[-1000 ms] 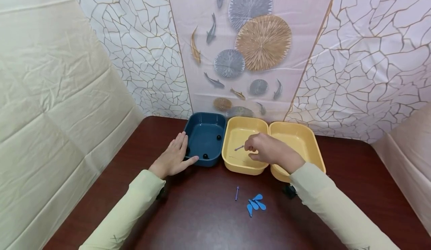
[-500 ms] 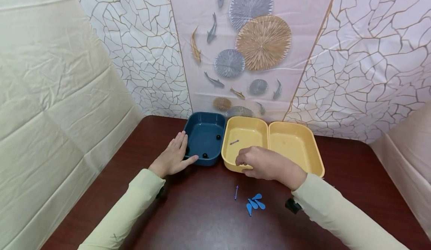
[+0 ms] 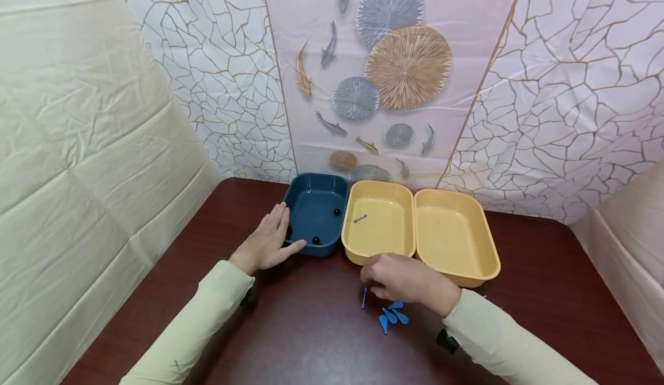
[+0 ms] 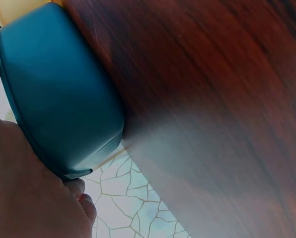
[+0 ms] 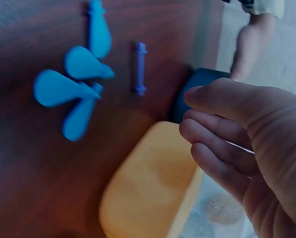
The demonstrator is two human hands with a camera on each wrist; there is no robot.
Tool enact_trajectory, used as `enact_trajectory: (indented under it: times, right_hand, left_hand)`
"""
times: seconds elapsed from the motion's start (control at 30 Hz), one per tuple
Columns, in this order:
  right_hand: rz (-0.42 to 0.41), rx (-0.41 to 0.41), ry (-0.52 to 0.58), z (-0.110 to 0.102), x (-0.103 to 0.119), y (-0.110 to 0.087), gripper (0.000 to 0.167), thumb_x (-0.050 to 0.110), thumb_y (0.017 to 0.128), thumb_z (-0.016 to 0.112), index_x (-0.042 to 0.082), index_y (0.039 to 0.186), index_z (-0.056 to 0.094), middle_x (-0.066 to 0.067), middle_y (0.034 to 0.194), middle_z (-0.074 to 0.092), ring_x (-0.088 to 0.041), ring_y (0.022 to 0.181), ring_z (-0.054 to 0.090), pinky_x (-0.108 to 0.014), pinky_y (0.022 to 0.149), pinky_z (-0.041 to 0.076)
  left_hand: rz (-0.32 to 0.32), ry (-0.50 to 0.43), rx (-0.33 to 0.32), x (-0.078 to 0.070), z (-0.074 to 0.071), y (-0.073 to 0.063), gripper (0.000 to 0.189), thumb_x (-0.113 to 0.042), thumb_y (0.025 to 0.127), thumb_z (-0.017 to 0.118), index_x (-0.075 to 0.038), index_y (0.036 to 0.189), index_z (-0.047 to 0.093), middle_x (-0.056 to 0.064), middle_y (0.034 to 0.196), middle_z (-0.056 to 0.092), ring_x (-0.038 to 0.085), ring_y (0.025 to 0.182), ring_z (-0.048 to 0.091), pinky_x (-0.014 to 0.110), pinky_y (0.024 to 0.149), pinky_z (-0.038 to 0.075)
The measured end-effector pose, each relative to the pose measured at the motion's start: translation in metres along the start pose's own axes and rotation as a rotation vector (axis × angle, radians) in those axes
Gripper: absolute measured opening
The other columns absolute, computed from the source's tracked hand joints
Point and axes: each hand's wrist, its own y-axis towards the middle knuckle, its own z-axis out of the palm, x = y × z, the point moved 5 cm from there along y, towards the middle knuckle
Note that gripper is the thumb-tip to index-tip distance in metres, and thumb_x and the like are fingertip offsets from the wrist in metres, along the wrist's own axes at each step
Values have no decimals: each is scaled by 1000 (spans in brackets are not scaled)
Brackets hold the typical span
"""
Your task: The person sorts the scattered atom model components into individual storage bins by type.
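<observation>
My left hand [image 3: 264, 241] rests on the left edge of the dark blue bin [image 3: 313, 215], its fingers straight and the thumb on the near rim. In front of the middle yellow bin [image 3: 389, 209], my right hand [image 3: 407, 281] hangs over the table with loosely bent fingers and nothing between them. A thin purple rod with knobbed ends [image 3: 364, 298] lies on the table just below its fingertips; the right wrist view shows that rod [image 5: 140, 68] apart from the hand. Several blue teardrop-shaped pieces [image 3: 384, 323] lie close by. Inside the middle bin is another purple rod [image 3: 360, 218].
A second yellow bin [image 3: 451, 235] stands against the right side of the middle one. Small black balls [image 3: 316, 240] sit in the blue bin. Behind the row of bins hangs a patterned cloth [image 3: 394, 143].
My right hand has drawn back from over the middle bin to the purple rod on the table. The rod inside the bin has shifted and lies there alone. My left hand stays put.
</observation>
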Motion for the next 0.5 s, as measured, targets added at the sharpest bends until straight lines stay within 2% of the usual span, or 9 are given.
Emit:
enact_trajectory:
  times: [0.1, 0.3, 0.5]
  right_hand:
    - [-8, -10, -15, 10, 1, 0, 12, 6, 87, 82, 11, 95, 76, 2, 88, 70, -6, 78, 62, -19, 69, 54]
    - [-17, -52, -94, 23, 2, 2, 14, 7, 86, 82, 11, 98, 77, 1, 88, 70, -8, 82, 65, -19, 71, 55]
    - [-5, -60, -94, 31, 2, 2, 13, 6, 86, 83, 13, 96, 77, 3, 86, 68, -6, 80, 62, -17, 69, 54]
  left_hand:
    - [0, -6, -1, 0, 0, 0, 100, -66, 105, 44, 6, 167, 11, 23, 178, 5, 42, 166, 7, 57, 134, 16]
    - [-5, -11, -2, -1, 0, 0, 100, -66, 104, 44, 6, 167, 11, 23, 178, 6, 42, 166, 7, 58, 134, 16]
    - [-4, -14, -3, -2, -1, -1, 100, -65, 104, 45, 6, 167, 12, 23, 178, 6, 42, 166, 8, 58, 134, 16]
